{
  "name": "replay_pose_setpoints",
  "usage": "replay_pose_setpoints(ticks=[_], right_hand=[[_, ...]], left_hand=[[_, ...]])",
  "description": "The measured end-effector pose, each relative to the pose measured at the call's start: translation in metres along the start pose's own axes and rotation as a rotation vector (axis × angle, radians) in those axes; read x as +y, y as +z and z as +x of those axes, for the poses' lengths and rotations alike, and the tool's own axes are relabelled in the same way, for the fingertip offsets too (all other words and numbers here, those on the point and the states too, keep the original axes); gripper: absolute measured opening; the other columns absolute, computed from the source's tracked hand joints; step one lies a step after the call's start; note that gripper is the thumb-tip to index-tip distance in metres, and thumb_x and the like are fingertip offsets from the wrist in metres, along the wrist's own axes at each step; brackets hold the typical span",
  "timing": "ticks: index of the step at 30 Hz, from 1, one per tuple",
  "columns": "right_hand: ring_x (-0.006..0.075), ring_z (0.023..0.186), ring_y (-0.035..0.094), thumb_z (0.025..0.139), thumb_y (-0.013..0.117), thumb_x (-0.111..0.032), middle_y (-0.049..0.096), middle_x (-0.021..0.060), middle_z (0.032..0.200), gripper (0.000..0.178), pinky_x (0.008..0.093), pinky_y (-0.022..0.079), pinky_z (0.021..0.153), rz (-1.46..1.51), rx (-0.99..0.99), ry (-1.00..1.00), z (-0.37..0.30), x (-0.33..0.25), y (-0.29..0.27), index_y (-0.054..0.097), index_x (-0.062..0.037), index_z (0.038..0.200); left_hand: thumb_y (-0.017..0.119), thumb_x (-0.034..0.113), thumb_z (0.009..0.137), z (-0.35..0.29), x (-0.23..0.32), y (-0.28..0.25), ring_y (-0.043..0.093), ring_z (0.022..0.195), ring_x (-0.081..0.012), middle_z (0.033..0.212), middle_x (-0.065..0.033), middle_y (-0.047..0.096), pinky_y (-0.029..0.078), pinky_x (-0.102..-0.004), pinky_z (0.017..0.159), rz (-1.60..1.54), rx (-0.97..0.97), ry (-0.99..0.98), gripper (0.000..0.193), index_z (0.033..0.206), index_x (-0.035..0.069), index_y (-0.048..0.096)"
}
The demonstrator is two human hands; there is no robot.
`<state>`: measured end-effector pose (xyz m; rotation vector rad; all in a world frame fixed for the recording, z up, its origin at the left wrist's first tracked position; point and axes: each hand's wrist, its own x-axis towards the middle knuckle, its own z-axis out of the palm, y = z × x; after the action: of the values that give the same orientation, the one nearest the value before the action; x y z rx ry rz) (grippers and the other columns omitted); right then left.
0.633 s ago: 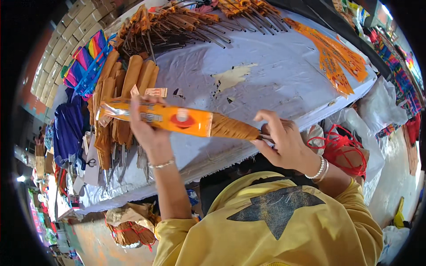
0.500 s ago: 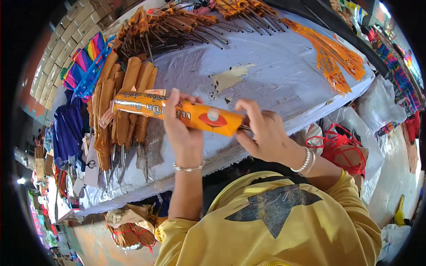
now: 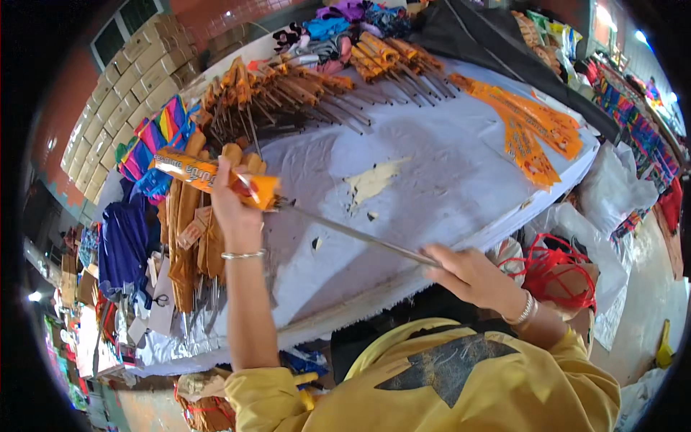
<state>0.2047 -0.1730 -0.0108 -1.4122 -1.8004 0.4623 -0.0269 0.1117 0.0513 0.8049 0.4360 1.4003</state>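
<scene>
A folded umbrella in a printed orange plastic sleeve [image 3: 186, 170] is held slantwise above the left part of the table. My left hand [image 3: 236, 205] wraps round the sleeve near its lower end. From that end a long thin metal shaft [image 3: 353, 232] runs down to the right. My right hand [image 3: 471, 277] grips the far tip of this shaft; its fingers hide what is at the tip. Under my left hand lie several rolled brown-orange umbrellas [image 3: 186, 230] without printed sleeves, their shafts pointing toward me.
Sleeved orange umbrellas [image 3: 288, 90] are heaped along the back of the white-covered table [image 3: 461, 158]. Flat orange sleeves [image 3: 529, 133] lie at the right. Scissors [image 3: 161, 299] and a dark blue umbrella [image 3: 122, 245] are at the left; red-strapped bags [image 3: 554, 270] stand right of the table.
My left hand has carried the sleeved umbrella left and up. My right hand has moved away to the lower right, and the metal shaft now extends out between the hands.
</scene>
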Motion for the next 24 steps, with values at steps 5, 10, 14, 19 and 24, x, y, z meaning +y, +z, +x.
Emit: replay_pose_setpoints(ticks=[5,10,14,19,24], right_hand=[[0.0063,0.052,0.035,0.090,0.050,-0.017,0.037,-0.0028,0.062,0.012,0.0242,0.029,0.049,0.791,-0.087,0.295,-0.010,-0.011,0.011,0.048,-0.0051,0.091],[0.0029,0.058,0.028,0.088,0.049,-0.015,0.034,-0.0057,0.067,0.010,0.0204,0.025,0.052,0.880,0.054,0.256,0.016,-0.010,0.019,0.045,-0.0064,0.087],[0.0035,0.058,0.029,0.088,0.049,-0.016,0.035,-0.0044,0.067,0.012,0.0205,0.026,0.052,0.826,0.127,0.248,0.016,-0.008,0.022,0.044,-0.0058,0.087],[0.0047,0.058,0.031,0.089,0.048,-0.015,0.035,-0.0040,0.067,0.011,0.0221,0.028,0.053,0.762,0.115,0.235,0.007,-0.005,0.034,0.044,-0.0055,0.089],[0.0050,0.057,0.031,0.090,0.047,-0.010,0.035,-0.0037,0.064,0.007,0.0239,0.028,0.051,0.488,0.138,0.177,-0.002,0.002,0.045,0.042,-0.0055,0.092]], left_hand=[[0.058,0.033,0.090,0.023,-0.014,0.027,0.056,0.060,-0.0177,0.071,-0.0050,0.057,0.049,-0.0310,0.052,-0.165,-0.164,-0.070,0.024,0.085,0.010,0.053],[0.064,0.022,0.087,-0.036,-0.108,0.089,0.060,0.070,-0.0203,0.082,-0.0087,0.062,0.053,-0.0349,0.059,-0.124,-0.222,-0.225,0.019,0.085,0.006,0.055],[0.065,0.016,0.085,-0.030,-0.124,0.086,0.063,0.073,-0.0205,0.083,-0.0091,0.063,0.054,-0.0382,0.063,-0.033,-0.212,-0.345,0.016,0.090,0.004,0.057],[0.066,0.016,0.083,0.007,-0.125,0.060,0.065,0.069,-0.0235,0.082,-0.0081,0.062,0.054,-0.0384,0.058,0.125,-0.095,-0.220,0.024,0.097,0.004,0.052],[0.062,0.013,0.084,0.002,-0.114,0.065,0.067,0.073,-0.0237,0.085,-0.0118,0.065,0.054,-0.0374,0.064,0.408,-0.119,-0.206,0.019,0.097,0.000,0.058]])
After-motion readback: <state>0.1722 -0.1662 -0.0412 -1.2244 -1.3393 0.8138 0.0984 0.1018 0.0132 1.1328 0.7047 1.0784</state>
